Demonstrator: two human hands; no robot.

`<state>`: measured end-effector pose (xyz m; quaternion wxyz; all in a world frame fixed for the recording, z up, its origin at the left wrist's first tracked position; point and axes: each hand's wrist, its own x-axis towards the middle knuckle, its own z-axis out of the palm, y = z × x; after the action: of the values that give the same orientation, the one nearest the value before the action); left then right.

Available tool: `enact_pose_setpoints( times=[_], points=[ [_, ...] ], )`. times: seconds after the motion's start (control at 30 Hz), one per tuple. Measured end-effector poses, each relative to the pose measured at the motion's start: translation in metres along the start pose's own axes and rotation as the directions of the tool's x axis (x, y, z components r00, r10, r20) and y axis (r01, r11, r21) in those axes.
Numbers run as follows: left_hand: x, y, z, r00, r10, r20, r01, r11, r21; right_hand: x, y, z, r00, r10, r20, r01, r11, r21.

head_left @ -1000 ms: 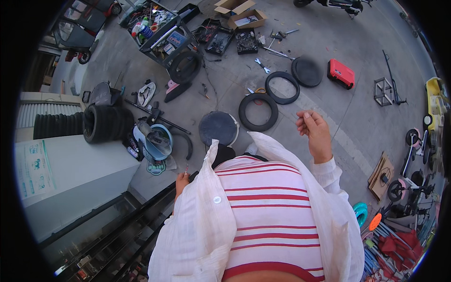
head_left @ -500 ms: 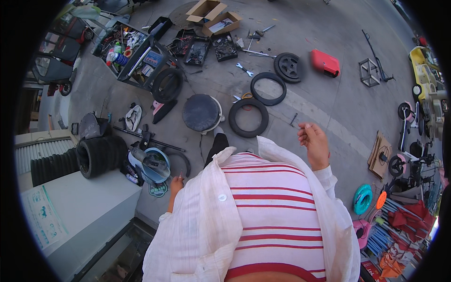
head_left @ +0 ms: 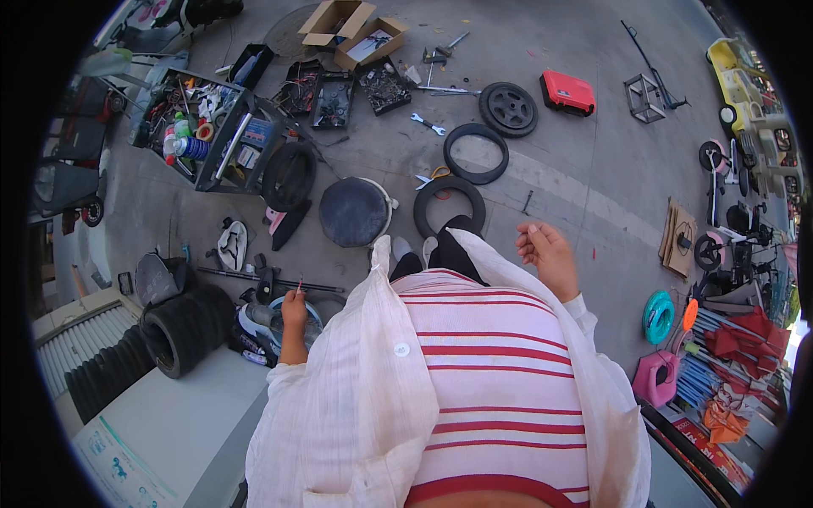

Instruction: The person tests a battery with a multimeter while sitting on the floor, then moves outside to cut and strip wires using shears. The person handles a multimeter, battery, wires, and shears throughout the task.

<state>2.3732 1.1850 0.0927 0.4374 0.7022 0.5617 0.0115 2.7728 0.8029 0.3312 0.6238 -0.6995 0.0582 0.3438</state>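
A thin pale stick with a reddish part (head_left: pixel 301 286) is pinched in my left hand (head_left: pixel 295 314), above a light blue basin (head_left: pixel 307 326). My right hand (head_left: pixel 544 251) hangs empty with loosely curled, parted fingers. Just beyond my shoes is a round dark-topped stool (head_left: pixel 354 213), and beside it a black tyre (head_left: pixel 415 207). Another tyre (head_left: pixel 449 156), orange-handled scissors (head_left: pixel 438 174), a wrench (head_left: pixel 428 123) and a spoked black wheel (head_left: pixel 506 120) lie on the ground farther out.
A loaded tool cart (head_left: pixel 201 148), open boxes (head_left: pixel 369 49), black trays (head_left: pixel 332 111) and a red case (head_left: pixel 567 93) stand ahead. Stacked tyres (head_left: pixel 179 328) and a white counter (head_left: pixel 190 413) are at left. Small bikes (head_left: pixel 735 222), flattened cardboard (head_left: pixel 677 247) and coloured poles (head_left: pixel 693 381) crowd the right.
My feet have come into view near the stool and tyre as my body and viewpoint shifted. My left hand, still pinching the stick, sits higher in the picture; my right hand remains empty.
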Motion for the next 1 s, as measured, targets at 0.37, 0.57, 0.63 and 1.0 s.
enact_pose_setpoints(
  times=[0.37,0.57,0.63,1.0],
  points=[
    [0.049,-0.077,0.017,0.995,0.095,0.042,-0.098,0.992,0.085,0.051,-0.009,0.032,0.995,0.089,0.036,-0.084,0.988,-0.133],
    [0.060,-0.087,0.048,0.984,-0.045,0.170,0.040,0.999,0.036,0.104,-0.037,0.058,0.990,0.056,0.131,-0.031,0.982,-0.184],
    [0.067,-0.061,0.040,0.983,-0.068,0.169,0.059,0.997,0.058,0.132,-0.027,0.055,0.985,0.089,0.151,-0.062,0.983,-0.174],
    [0.169,0.138,0.053,0.996,-0.008,0.093,0.013,0.999,-0.052,0.280,0.035,-0.037,0.957,0.266,-0.116,-0.257,0.963,0.081]
  ],
)
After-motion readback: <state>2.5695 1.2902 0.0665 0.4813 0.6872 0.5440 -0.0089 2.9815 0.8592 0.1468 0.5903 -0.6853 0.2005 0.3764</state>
